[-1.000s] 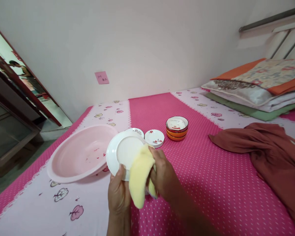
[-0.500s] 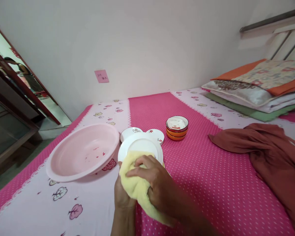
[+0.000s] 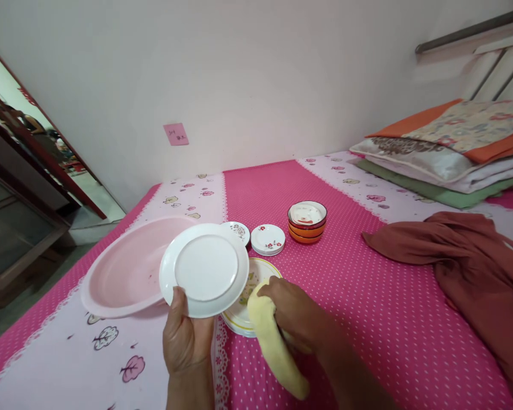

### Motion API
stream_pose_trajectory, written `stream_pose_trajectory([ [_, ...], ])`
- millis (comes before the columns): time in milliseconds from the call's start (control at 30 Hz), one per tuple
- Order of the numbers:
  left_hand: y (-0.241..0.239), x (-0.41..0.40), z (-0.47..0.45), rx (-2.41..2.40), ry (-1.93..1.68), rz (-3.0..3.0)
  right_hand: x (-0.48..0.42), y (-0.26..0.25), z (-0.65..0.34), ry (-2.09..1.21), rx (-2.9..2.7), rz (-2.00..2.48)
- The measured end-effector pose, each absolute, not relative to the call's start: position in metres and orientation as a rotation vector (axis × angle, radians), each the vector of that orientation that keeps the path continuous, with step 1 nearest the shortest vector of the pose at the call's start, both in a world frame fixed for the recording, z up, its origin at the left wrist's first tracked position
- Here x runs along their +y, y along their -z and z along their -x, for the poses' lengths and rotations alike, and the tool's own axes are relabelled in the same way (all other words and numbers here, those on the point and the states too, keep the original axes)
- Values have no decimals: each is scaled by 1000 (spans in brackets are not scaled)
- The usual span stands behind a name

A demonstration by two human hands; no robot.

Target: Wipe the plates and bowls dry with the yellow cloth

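My left hand (image 3: 187, 336) grips a white plate (image 3: 206, 267) by its near edge, thumb on the face with the raised ring; the other fingers are behind it. The plate is tilted and overlaps the pink basin in view. In my right hand (image 3: 290, 310) a yellow cloth (image 3: 270, 341) is bunched and hangs down. Below the cloth lies a stack of yellow-rimmed plates (image 3: 263, 267), partly covered by the held plate. Farther back sit a stack of small flowered plates (image 3: 268, 238) and another patterned plate (image 3: 239, 232), partly hidden.
The pink basin (image 3: 119, 267) stands at the left on the bedspread (image 3: 265, 188). Stacked orange bowls (image 3: 306, 228) are right of the small plates. A brown cloth (image 3: 453, 256) and folded bedding (image 3: 448, 148) lie at the right. A person (image 3: 38, 128) is beyond the doorway.
The white plate has moved left and up in my left hand, away from the cloth. My right hand has drawn the cloth off to the right, and the yellow-rimmed plates now show.
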State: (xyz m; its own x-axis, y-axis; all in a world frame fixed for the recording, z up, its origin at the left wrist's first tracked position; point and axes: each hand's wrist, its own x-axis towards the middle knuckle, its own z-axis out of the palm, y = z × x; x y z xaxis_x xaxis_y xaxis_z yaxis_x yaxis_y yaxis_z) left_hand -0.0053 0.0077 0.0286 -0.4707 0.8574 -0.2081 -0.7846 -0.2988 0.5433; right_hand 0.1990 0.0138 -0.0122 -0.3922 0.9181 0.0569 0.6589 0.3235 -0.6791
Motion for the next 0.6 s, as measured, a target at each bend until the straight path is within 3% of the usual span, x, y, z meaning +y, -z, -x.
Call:
stream_pose_trajectory([
  [267, -13, -1, 4, 964, -1827, -743, 34, -2, -213, -1135, -1948, 1090],
  [433, 2, 0, -11, 1178, -1336, -1604, 43, -8, -226, -1220, -1352, 1095],
  [600, 10, 6, -38, 1102, -905, -2373, 50, 2, -235, -1226, -1270, 1156],
])
